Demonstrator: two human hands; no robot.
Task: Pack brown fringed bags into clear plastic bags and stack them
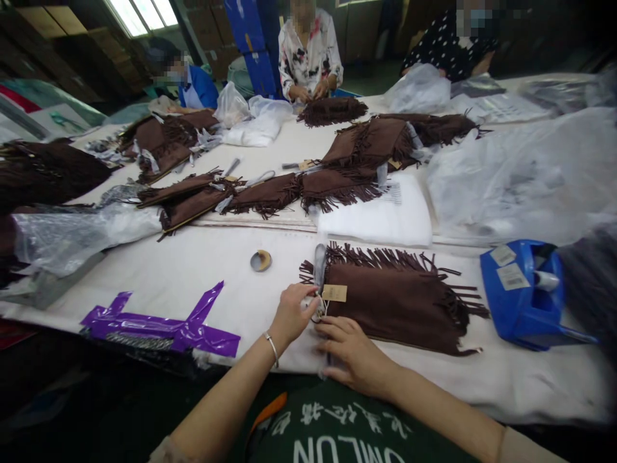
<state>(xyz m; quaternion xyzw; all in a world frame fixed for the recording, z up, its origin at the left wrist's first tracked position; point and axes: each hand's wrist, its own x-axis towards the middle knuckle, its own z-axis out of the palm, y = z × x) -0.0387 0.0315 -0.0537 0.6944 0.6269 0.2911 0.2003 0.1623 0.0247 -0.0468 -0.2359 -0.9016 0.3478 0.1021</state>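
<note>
A brown fringed pouch (395,302) lies flat in front of me, with a small tan tag (334,293) at its left end. My left hand (292,315) is closed in a pinch beside that tag, at a thin white string and a small metal piece (318,315). What exactly sits between the fingertips is hard to make out. My right hand (359,354) touches the pouch's lower left corner, its fingertips smeared by motion. A grey plastic-wrapped strap end (320,260) sticks up above my left fingers.
A tape roll (261,260) lies left of the pouch, a blue plastic bin (520,296) right of it. Purple tape (159,326) crosses the near table edge. Beyond are more brown pouches (270,193), white sheets (376,215) and clear bags (525,173). Several co-workers sit opposite.
</note>
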